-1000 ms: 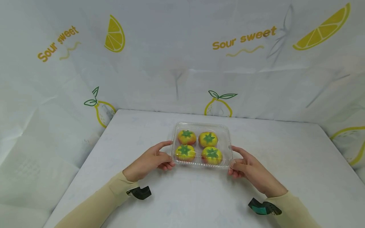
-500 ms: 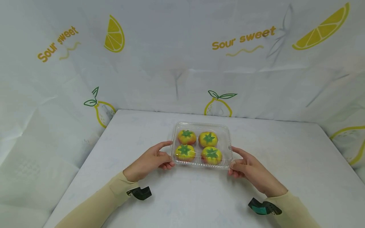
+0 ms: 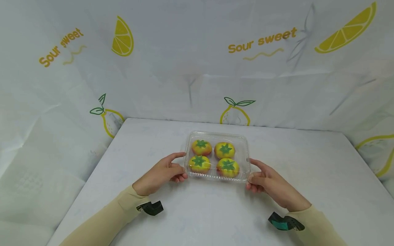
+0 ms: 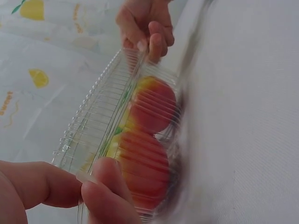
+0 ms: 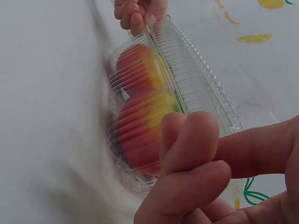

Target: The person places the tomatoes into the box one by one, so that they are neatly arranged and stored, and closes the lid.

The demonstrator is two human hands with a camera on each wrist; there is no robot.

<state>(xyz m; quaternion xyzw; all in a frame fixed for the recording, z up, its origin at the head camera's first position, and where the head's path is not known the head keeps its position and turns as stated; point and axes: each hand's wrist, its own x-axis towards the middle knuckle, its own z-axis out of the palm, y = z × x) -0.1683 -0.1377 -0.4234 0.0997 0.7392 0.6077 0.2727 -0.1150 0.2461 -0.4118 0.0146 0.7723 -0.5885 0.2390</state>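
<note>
A clear plastic clamshell box (image 3: 242, 143) with its lid down lies on the table in the head view. Inside are several persimmon-like fruits (image 3: 201, 150), yellow above, red below, each with a green leafy top. My left hand (image 3: 164, 174) pinches the front left corner of the box's rim between thumb and fingers, its index finger reaching along the side. At the front right corner my right hand (image 3: 269, 184) pinches the rim likewise. The left wrist view shows the ribbed side wall (image 4: 100, 119) and the seam between lid and base.
The white table (image 3: 215, 212) runs up to a white backdrop (image 3: 172, 68) printed with lemons and lettering. Beige sleeves (image 3: 107, 215) cover both forearms, with a dark strap piece (image 3: 150, 207) at the left wrist and another strap piece (image 3: 284, 222) at the right.
</note>
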